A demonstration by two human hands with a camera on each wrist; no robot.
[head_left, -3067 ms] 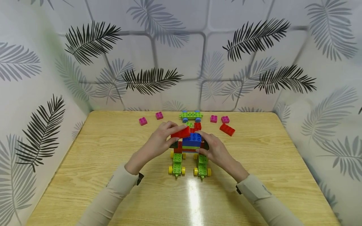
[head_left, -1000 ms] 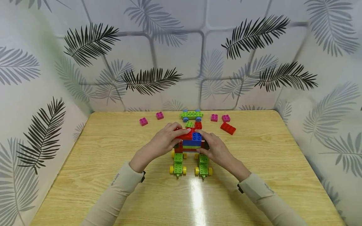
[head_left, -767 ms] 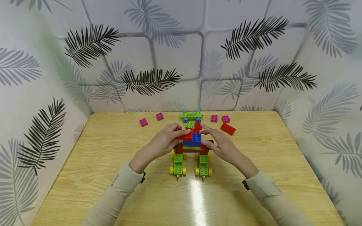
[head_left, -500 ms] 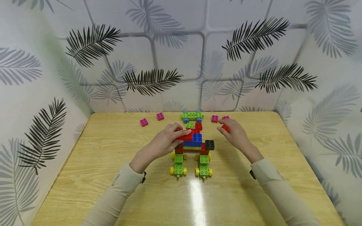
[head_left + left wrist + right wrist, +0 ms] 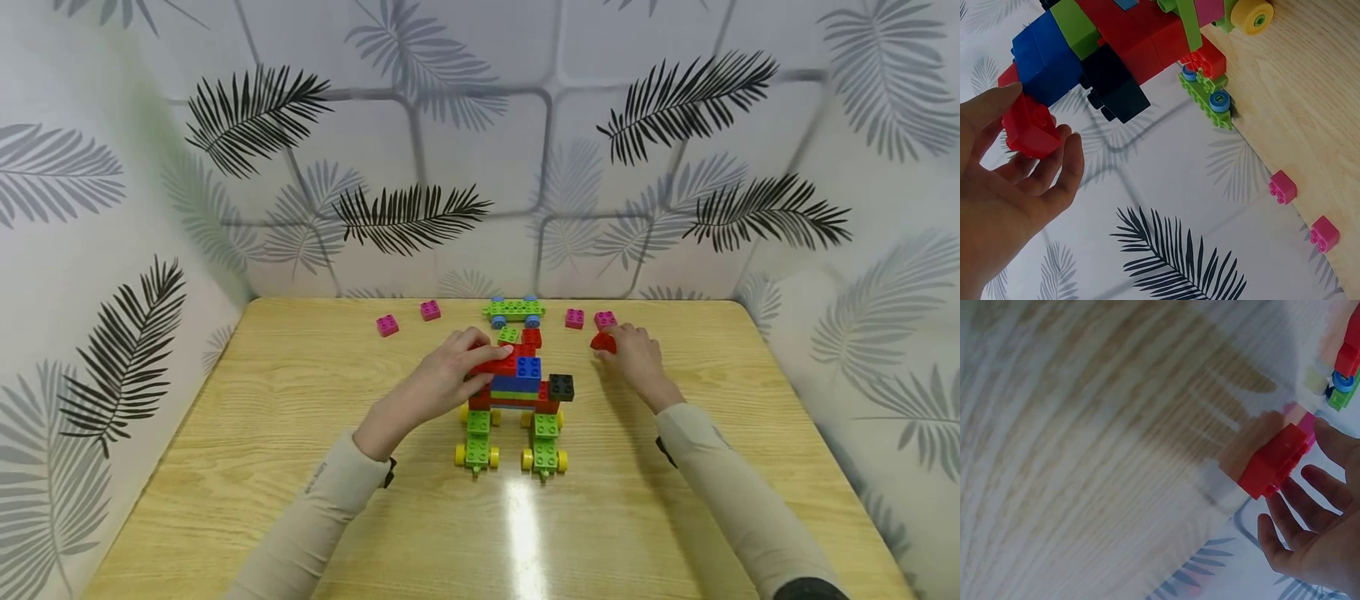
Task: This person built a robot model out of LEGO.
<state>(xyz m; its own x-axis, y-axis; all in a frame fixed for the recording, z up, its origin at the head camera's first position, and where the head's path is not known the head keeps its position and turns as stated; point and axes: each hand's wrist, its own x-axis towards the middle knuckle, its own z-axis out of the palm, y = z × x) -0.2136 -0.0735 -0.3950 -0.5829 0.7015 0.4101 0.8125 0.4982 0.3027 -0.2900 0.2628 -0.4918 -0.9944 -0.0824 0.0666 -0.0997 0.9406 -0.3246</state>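
A brick build [image 5: 517, 387] of red, blue, green and black bricks stands mid-table on two green wheeled bases [image 5: 476, 437]. My left hand [image 5: 468, 362] grips the red brick [image 5: 1029, 128] at the build's top left, thumb on one side and curled fingers on the other. My right hand [image 5: 630, 354] lies at a loose red brick [image 5: 602, 342] on the table to the right. In the right wrist view its thumb and spread fingers [image 5: 1297, 531] flank that red brick [image 5: 1275, 459] without closing on it. A black brick [image 5: 561, 386] juts from the build's right side.
Behind the build lie a green wheeled base with blue wheels [image 5: 513, 311], small green and red bricks [image 5: 521, 336], and pink bricks left [image 5: 387, 325] and right [image 5: 575, 318]. Leaf-patterned walls enclose the wooden table [image 5: 300, 467] on three sides.
My right hand let go of the build's right side and moved back and right to the loose red brick, uncovering the black brick. My left hand stayed on the top red brick.
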